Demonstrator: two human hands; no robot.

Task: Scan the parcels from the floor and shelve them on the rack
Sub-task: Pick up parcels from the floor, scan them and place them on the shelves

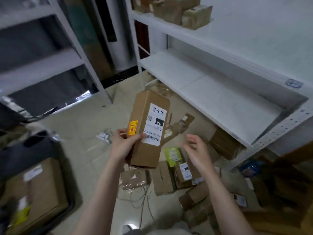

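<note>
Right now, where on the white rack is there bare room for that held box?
The middle shelf is bare along its visible length. The upper shelf looks free on this side of the parcels at its far end. The floor beneath the right hand is crowded with boxes.

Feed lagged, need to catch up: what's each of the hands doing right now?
Left hand: grips the tall brown cardboard box with a white shipping label.
Right hand: open, holding nothing, beside the box without touching it.

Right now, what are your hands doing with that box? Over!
Left hand grips the tall parcel, label up. Right hand open, empty, beside it. More parcels on floor below; white rack at right.
</note>
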